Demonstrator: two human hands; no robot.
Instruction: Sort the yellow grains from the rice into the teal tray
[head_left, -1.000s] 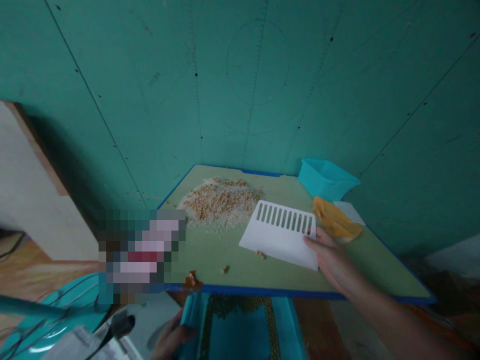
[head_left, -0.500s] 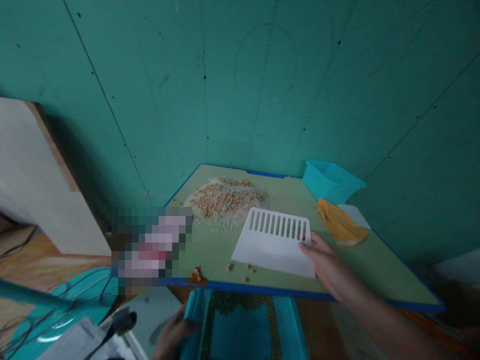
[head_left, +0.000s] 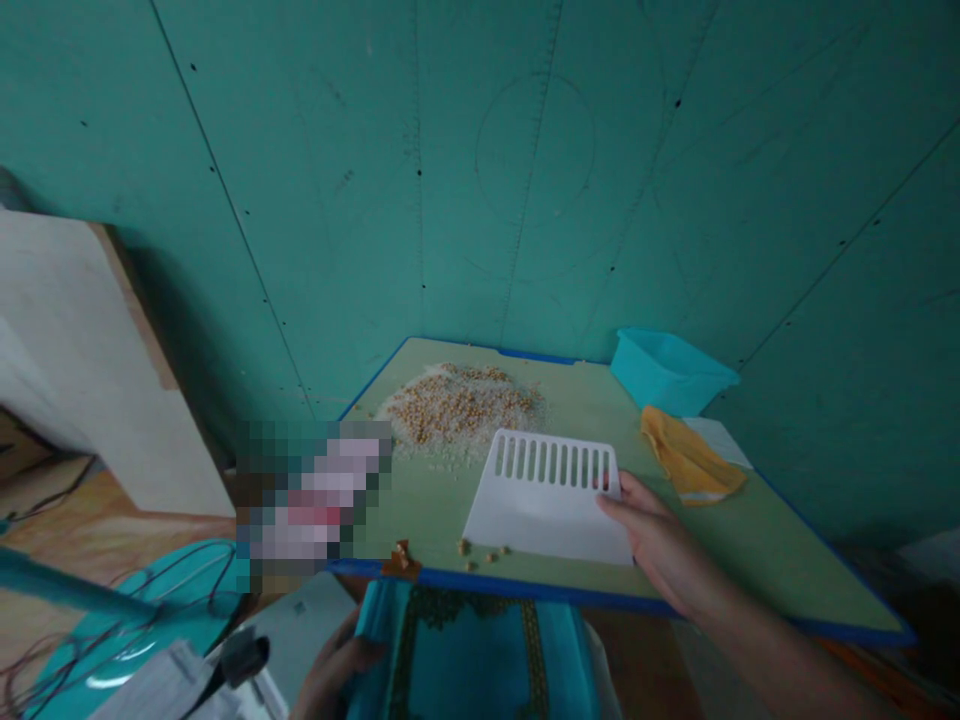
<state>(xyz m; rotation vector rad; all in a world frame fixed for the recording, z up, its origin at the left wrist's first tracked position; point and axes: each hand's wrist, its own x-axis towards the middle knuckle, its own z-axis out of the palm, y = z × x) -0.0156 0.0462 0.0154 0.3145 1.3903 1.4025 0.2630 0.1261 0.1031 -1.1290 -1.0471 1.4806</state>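
My right hand (head_left: 646,520) pinches the right end of a white slotted scraper (head_left: 551,515), whose long straight edge lies close to the near side of the table. Several pale soybeans (head_left: 480,555) sit between that edge and the table's blue rim. Beyond the scraper is a heap of soybeans mixed with white grains (head_left: 454,405). Below the table edge, my left hand (head_left: 337,665) grips the left wall of a teal bin (head_left: 480,655). Small green and tan pieces, seemingly beans, line the bin's inner grooves and far end.
A pale green table (head_left: 750,560) with blue edging meets the green wall. At its back right are a teal tub (head_left: 667,372), a yellow cloth (head_left: 690,460) and a white sheet. A blurred-out pink item (head_left: 330,495) lies at left. Cables cross a round teal base (head_left: 135,630).
The bin and my left hand have shifted a little to the left under the table edge. The scraper in my right hand has come slightly nearer the rim.
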